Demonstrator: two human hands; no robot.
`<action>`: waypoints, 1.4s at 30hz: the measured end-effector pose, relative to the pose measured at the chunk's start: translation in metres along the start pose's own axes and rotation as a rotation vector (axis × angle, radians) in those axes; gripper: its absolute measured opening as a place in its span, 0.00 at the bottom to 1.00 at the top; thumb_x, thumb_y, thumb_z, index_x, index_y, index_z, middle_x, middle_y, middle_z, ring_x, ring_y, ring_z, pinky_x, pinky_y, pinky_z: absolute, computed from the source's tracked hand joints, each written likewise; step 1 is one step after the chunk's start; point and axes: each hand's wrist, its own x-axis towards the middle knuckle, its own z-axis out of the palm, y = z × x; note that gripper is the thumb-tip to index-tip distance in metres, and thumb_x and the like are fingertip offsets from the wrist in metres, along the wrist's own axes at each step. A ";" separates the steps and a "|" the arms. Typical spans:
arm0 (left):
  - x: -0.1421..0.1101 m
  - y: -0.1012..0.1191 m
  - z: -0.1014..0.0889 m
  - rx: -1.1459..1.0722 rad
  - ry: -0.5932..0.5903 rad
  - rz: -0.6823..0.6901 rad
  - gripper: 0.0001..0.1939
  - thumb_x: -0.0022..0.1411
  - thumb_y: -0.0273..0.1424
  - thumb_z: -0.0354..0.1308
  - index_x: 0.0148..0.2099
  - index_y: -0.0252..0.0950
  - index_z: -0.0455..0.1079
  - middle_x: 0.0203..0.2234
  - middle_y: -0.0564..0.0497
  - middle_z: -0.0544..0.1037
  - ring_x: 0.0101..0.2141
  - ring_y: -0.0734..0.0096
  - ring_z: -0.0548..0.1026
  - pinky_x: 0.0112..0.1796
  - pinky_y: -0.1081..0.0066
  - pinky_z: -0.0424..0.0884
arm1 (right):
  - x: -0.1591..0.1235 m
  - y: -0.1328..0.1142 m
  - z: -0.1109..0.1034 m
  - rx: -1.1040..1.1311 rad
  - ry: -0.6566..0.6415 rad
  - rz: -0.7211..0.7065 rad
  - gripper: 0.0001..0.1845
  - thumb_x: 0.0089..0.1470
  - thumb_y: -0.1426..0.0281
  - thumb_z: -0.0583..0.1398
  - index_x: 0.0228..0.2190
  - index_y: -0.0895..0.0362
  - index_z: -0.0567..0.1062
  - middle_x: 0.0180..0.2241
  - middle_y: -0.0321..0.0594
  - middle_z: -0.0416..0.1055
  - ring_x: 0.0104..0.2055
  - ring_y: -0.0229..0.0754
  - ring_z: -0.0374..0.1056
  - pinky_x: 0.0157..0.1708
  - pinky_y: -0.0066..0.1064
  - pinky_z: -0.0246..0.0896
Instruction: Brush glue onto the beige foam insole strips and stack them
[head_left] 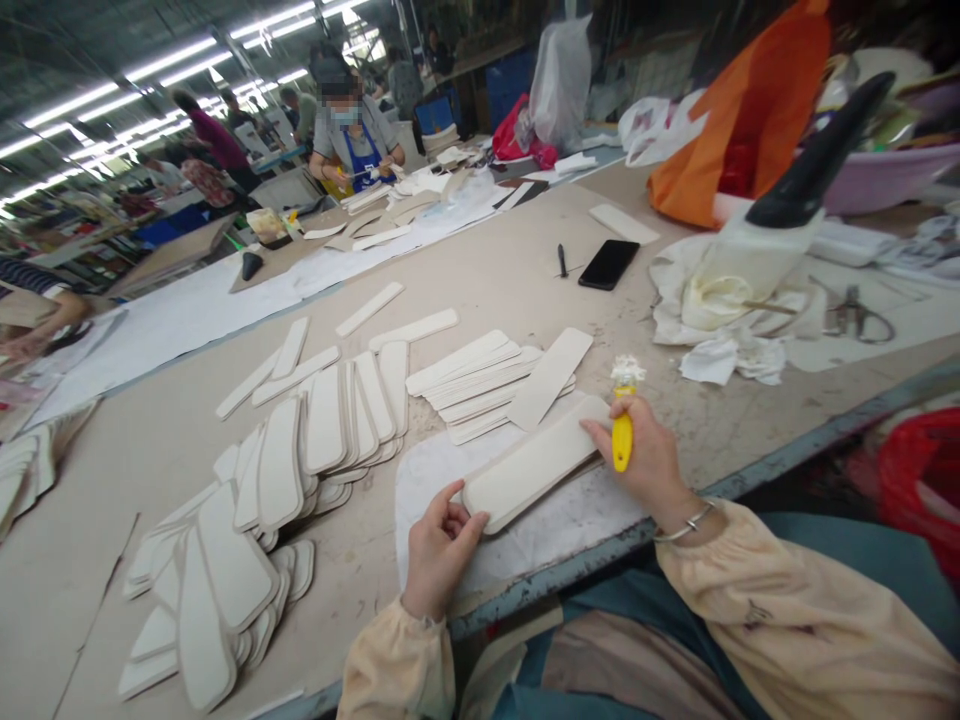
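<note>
A long cream-coloured strip with rounded corners lies at a slant over a white sheet near the table's front edge. My left hand pinches its left end between thumb and fingers. In my right hand is a small brush with a yellow handle, its bristle end smeared with white stuff and pointing away from me. Fingertips of that same hand also touch the strip's right end. Just beyond, a fanned stack of flat strips has one loose strip lying across it.
Overlapping curved pieces cover the table's left middle. Farther back lie a black phone and a dark pen-like tool. At right stand a white bottle with black spout, scissors-like tool and orange bag. A co-worker works opposite.
</note>
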 end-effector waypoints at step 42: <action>0.004 0.009 0.003 0.085 0.064 -0.022 0.40 0.43 0.58 0.62 0.51 0.34 0.70 0.18 0.60 0.67 0.21 0.72 0.67 0.26 0.71 0.62 | 0.021 0.021 -0.010 0.221 -0.125 0.130 0.15 0.48 0.68 0.63 0.36 0.51 0.63 0.36 0.38 0.75 0.37 0.47 0.72 0.37 0.40 0.66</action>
